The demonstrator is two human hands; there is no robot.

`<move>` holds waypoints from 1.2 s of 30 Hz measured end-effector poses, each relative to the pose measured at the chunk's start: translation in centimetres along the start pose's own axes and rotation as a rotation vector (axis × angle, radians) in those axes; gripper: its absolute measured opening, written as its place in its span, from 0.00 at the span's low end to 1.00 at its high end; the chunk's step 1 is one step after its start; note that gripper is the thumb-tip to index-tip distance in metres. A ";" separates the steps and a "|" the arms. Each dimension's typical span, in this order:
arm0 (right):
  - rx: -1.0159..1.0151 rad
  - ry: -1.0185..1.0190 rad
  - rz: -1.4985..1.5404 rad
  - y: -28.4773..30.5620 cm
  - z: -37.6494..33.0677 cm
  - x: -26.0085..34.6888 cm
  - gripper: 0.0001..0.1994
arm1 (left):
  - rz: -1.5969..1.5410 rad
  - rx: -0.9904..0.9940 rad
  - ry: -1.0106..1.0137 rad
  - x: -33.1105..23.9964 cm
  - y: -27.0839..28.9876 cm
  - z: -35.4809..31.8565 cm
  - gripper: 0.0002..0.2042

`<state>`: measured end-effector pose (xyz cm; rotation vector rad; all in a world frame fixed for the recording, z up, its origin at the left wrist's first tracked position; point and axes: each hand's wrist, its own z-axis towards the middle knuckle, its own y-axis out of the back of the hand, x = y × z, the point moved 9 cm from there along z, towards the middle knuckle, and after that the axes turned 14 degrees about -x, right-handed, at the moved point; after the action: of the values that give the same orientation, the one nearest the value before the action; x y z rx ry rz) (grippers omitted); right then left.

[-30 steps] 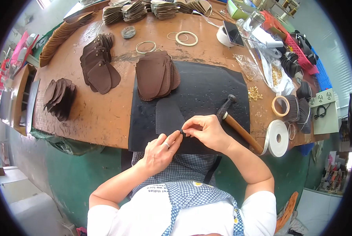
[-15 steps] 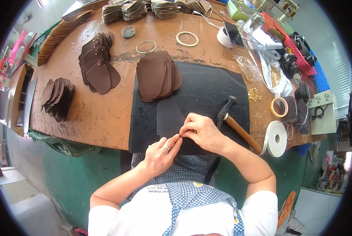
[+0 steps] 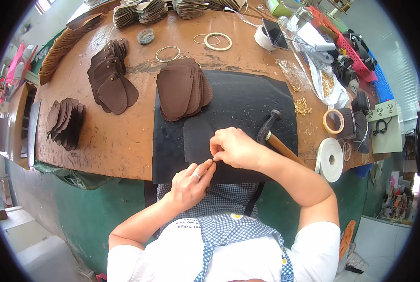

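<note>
A dark, rounded leather piece [image 3: 197, 138] with stitch holes along its edge lies on the black mat [image 3: 247, 89] in front of me. My left hand [image 3: 189, 185], a ring on one finger, is closed at the near edge of that piece. Right against its fingertips, my right hand [image 3: 235, 148] pinches at the same edge; whatever is between its fingers is too small or hidden to make out. To the right, partly behind my forearm, rests a hammer [image 3: 285, 149] with a wooden handle.
Brown leather pieces are stacked on the mat [image 3: 179, 91], with more piles to the left [image 3: 111, 87] and far left [image 3: 65, 122]. On the right are small gold-coloured parts [image 3: 302, 107], a tape roll [image 3: 333, 121] and a white roll [image 3: 329, 160]. Rings [image 3: 218, 41] lie farther back.
My right hand has turned slightly and its forearm now covers more of the hammer handle. Both hands stay together at the leather's near edge. The whole view has shifted a little.
</note>
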<state>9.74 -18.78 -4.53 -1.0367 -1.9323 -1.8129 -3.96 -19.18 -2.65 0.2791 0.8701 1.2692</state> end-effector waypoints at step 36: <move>-0.956 -0.161 0.068 10.2 -14.7 -6.9 0.09 | -0.089 -0.148 0.707 7.5 3.3 3.5 0.10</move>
<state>17.67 -35.46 0.91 -1.5006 -0.9985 -2.7339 -3.59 -10.39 -1.34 -0.3506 1.3560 1.3551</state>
